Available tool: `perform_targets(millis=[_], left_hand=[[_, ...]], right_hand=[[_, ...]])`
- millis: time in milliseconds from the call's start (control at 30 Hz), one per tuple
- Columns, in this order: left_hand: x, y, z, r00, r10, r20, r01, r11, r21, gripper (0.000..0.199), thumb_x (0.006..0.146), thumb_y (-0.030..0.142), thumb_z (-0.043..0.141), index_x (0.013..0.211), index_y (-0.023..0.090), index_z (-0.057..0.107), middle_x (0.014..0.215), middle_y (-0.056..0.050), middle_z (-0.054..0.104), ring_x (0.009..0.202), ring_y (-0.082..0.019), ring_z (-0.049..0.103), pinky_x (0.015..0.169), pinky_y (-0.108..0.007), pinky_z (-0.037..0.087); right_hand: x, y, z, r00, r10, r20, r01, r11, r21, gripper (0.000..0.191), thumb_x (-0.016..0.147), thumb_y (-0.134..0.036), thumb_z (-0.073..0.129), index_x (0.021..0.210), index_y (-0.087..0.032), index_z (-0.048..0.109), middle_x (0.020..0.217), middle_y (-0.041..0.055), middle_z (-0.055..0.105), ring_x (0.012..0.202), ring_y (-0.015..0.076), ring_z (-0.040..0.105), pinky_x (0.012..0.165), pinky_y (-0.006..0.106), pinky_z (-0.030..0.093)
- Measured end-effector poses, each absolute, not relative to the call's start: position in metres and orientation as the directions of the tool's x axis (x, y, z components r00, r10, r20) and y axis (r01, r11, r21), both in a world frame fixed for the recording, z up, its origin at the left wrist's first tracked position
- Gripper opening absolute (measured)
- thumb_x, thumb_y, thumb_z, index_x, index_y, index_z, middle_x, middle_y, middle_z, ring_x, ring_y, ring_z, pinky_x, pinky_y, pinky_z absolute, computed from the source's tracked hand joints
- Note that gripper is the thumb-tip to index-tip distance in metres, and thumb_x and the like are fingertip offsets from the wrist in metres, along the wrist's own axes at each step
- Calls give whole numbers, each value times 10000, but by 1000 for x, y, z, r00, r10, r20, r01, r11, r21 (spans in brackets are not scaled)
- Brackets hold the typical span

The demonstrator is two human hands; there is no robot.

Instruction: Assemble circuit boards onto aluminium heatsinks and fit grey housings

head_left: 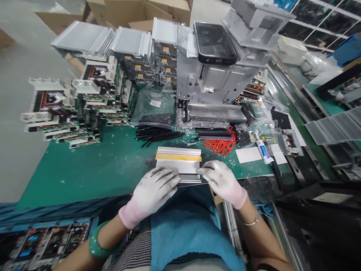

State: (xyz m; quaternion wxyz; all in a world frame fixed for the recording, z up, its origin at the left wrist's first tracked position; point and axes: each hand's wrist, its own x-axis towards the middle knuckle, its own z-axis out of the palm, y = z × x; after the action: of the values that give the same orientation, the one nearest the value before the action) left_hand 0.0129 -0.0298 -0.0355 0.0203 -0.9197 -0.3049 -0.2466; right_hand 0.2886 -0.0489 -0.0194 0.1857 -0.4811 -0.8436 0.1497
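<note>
A silver aluminium heat sink (179, 166) with a yellow strip across it lies flat at the front edge of the green worktable, directly before me. My left hand (155, 192), in a white glove with a pink cuff, rests over its lower left part with the fingers stretched out. At its right edge, my right hand (221, 180), gloved the same way, has thumb and forefinger drawn together against the metal. Whether something small sits between those fingertips is hidden.
Beyond the heat sink lie black strips (158, 133) and red plastic frames (220, 146). Stacked circuit boards (70, 113) stand left, with finned heat sinks (131, 41) behind. A phone (216, 43) tops a metal fixture (208, 82). A white-and-blue tube (263, 149) lies right.
</note>
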Motion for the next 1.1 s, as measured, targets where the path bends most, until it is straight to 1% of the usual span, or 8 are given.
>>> perform_targets(millis=[100,200,367,500,667,833,1000,1100], left_hand=[[2,-27,-33,646,597,477,612,-777,143,247,958,328,507,1019,176,692,952,-55,751,921,-214,685,940,-427,495],[4,-26,-33,635,599,487,603,-779,172,198,921,325,574,1013,201,698,984,-48,747,966,-225,673,967,-448,493],[21,-24,-40,664,557,499,509,-825,244,128,888,218,614,978,220,705,986,-13,747,958,-186,671,944,-386,524],[24,-21,-40,661,560,499,482,-827,289,158,929,216,551,951,201,708,947,-22,753,925,-168,683,905,-344,551],[24,-20,-37,657,573,490,478,-819,317,191,950,220,526,923,200,714,918,-11,758,898,-158,694,898,-334,554],[23,-20,-39,672,551,495,491,-831,261,244,978,257,481,944,204,716,930,-4,759,909,-173,692,886,-355,544],[23,-21,-38,666,537,518,521,-832,191,277,984,252,457,928,209,725,925,-4,760,902,-179,689,830,-341,546],[23,-21,-38,670,531,519,533,-831,161,303,988,249,438,926,213,732,929,-14,760,898,-176,688,823,-328,544]], right_hand=[[302,-45,-15,-407,905,126,704,399,-587,166,940,-226,560,1075,-223,658,1024,47,646,964,175,611,865,331,487],[305,-36,-14,-447,893,49,663,367,-652,98,890,-195,646,986,-206,666,945,21,657,888,151,627,823,289,499],[291,-13,-11,-453,887,-90,712,300,-635,100,786,-195,773,840,-206,689,857,-15,679,810,136,642,744,245,472],[285,-2,-6,-428,880,-204,740,211,-639,116,751,-224,802,816,-210,707,834,-21,693,790,137,648,709,233,448],[284,5,-1,-390,879,-273,777,155,-610,118,714,-260,826,759,-228,722,779,-41,703,746,138,645,654,231,407],[287,2,-3,-473,858,-200,699,228,-677,101,760,-224,798,822,-205,721,834,-27,717,779,125,653,703,220,426],[282,-14,-9,-319,945,-73,759,209,-616,144,782,-295,788,785,-192,687,827,-13,695,780,135,638,725,233,435],[283,-19,-12,-333,942,-28,727,238,-644,126,817,-284,758,823,-190,675,850,-12,683,800,123,630,748,222,439]])
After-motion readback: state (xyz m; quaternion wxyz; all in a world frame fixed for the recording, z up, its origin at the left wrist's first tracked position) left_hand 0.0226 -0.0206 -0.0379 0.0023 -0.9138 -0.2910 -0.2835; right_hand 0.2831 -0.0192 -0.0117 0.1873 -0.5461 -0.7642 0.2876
